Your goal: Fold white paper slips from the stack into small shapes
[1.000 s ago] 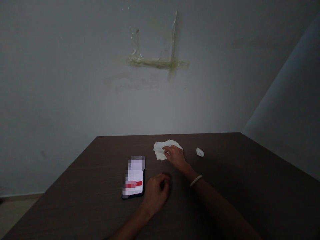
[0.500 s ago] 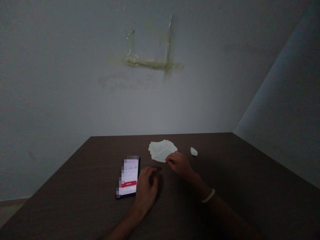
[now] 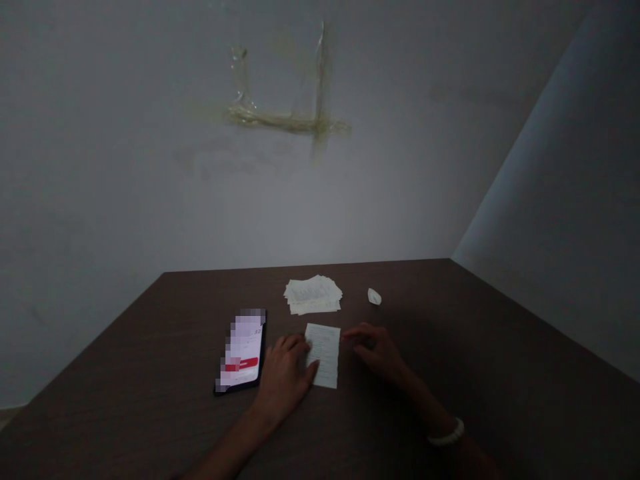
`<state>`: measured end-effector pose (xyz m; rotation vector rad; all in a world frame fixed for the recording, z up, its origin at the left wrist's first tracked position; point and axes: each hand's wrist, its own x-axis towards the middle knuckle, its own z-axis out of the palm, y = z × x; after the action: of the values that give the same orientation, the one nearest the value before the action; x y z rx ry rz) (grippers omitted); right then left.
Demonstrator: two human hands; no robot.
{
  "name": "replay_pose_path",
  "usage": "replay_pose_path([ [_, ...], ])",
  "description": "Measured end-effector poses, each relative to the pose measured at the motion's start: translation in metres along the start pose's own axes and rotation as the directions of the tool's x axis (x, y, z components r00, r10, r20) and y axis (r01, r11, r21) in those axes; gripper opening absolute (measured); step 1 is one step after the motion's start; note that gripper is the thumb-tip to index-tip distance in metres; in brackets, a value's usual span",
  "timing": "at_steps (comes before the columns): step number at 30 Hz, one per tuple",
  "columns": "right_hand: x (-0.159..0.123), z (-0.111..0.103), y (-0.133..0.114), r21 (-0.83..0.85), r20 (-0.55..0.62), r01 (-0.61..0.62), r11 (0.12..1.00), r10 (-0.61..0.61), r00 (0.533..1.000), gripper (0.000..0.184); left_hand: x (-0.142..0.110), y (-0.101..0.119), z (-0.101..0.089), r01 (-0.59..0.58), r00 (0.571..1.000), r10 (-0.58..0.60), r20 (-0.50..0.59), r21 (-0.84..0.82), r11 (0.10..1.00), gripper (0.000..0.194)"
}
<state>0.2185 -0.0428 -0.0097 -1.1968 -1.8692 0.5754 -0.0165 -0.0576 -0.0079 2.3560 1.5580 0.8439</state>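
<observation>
A printed paper slip, like a receipt, lies flat on the dark table between my hands. My left hand rests at its left edge, fingers spread, with the thumb touching the paper. Close by the slip's upper right edge is my right hand, index finger stretched out and thumb apart, gripping nothing. Beyond the slip sits a loose pile of similar papers, overlapping unevenly.
A phone with its screen lit lies left of my left hand. A small crumpled white scrap is right of the pile. The brown table meets a grey wall bearing old tape.
My right hand has left the pile and come nearer. One slip now lies in front of the pile, and my left hand's fingers have spread to its edge. The camera view has shifted slightly.
</observation>
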Motion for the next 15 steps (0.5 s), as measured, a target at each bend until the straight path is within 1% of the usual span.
replay_pose_path([
  [1, 0.000, -0.002, 0.005, -0.024, -0.054, -0.033, 0.999, 0.032, 0.998, 0.031, 0.000, -0.001, 0.000, -0.032, 0.999, 0.032, 0.016, -0.013, 0.999, 0.020],
  [3, 0.001, -0.005, 0.013, -0.050, -0.099, -0.048, 0.998, 0.043, 0.994, 0.023, -0.001, -0.004, 0.002, -0.098, 0.994, 0.101, 0.048, -0.057, 0.994, 0.024],
  [4, 0.001, -0.006, 0.016, -0.072, -0.118, -0.046, 0.996, 0.037, 0.992, 0.021, -0.001, -0.005, 0.002, -0.133, 0.988, 0.139, 0.067, -0.082, 0.988, 0.028],
  [6, 0.001, -0.006, 0.016, -0.112, -0.113, 0.011, 0.994, -0.023, 0.993, 0.020, -0.002, -0.008, 0.004, -0.186, 0.976, 0.198, 0.088, -0.128, 0.974, 0.036],
  [8, 0.000, -0.005, 0.013, -0.136, -0.062, 0.096, 0.986, -0.105, 0.993, 0.023, -0.002, -0.009, 0.004, -0.207, 0.970, 0.224, 0.099, -0.161, 0.965, 0.041],
  [11, -0.001, -0.004, 0.004, -0.161, 0.079, 0.162, 0.974, -0.151, 0.985, 0.038, -0.001, -0.008, 0.004, -0.194, 0.968, 0.219, 0.122, -0.191, 0.962, 0.043],
  [13, -0.003, -0.003, 0.000, -0.168, 0.148, 0.193, 0.967, -0.168, 0.974, 0.046, 0.000, -0.006, 0.002, -0.174, 0.972, 0.199, 0.122, -0.192, 0.966, 0.040],
  [15, -0.004, -0.003, -0.003, -0.169, 0.193, 0.205, 0.964, -0.172, 0.966, 0.049, 0.001, -0.005, 0.000, -0.147, 0.982, 0.165, 0.095, -0.170, 0.974, 0.034],
])
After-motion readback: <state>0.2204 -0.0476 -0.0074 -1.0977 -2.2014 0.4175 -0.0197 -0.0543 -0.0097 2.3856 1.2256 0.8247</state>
